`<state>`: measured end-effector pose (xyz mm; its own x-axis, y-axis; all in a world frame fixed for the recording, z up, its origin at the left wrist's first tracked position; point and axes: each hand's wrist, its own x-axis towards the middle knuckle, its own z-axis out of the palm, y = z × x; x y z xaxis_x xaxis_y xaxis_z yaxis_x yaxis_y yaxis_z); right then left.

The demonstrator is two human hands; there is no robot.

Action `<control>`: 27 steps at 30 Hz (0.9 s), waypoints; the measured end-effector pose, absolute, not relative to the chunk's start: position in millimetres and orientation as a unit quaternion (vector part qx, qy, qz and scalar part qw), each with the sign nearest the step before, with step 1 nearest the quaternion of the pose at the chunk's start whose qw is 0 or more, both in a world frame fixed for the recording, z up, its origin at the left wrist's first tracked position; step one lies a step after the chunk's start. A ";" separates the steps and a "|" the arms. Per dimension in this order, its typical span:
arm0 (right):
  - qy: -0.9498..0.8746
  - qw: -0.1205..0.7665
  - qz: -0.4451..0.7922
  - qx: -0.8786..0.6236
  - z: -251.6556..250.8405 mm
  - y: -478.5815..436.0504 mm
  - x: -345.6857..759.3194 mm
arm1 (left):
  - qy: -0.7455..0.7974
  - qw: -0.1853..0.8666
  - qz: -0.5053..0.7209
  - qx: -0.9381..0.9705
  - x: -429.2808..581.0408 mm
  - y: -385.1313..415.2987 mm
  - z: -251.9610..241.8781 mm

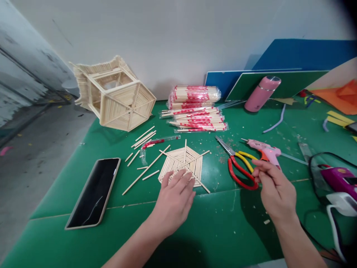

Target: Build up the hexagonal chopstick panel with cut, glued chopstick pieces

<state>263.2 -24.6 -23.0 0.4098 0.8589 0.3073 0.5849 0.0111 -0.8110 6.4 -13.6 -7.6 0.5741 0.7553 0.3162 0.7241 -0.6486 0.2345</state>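
Observation:
My left hand [175, 199] rests with its fingers spread on the near part of a flat hexagonal panel [197, 169] made of thin wooden sticks. Longer sticks cross over the panel and poke out past its edges. Beside the scissors, my right hand [276, 191] has its fingers curled together in a pinch; whatever is between them is hidden. The scissors [232, 167], with one red and one yellow handle, lie under those fingertips. A pink glue gun [263, 147] with a clear glue stick lies just beyond that hand. Loose sticks [146, 175] are scattered left of the panel.
A wooden stick lantern frame [125, 100] stands at the back left, near wrapped stick bundles [195, 108]. A phone [95, 193] lies at left. A pink flask [262, 95] leans against boards [290, 83]. Cables and a white plug [343, 203] crowd the right side.

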 end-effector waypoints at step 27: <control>-0.781 0.224 0.212 -0.543 -30.0 -27.2 194.0 | 0.405 0.005 0.120 0.906 11.2 -13.5 -41.4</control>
<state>194.0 -27.2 -30.0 -0.3104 0.9429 0.1209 0.7528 0.3214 -0.5744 11.2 -13.5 -41.4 0.6429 0.7354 0.2143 0.7331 -0.6718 0.1058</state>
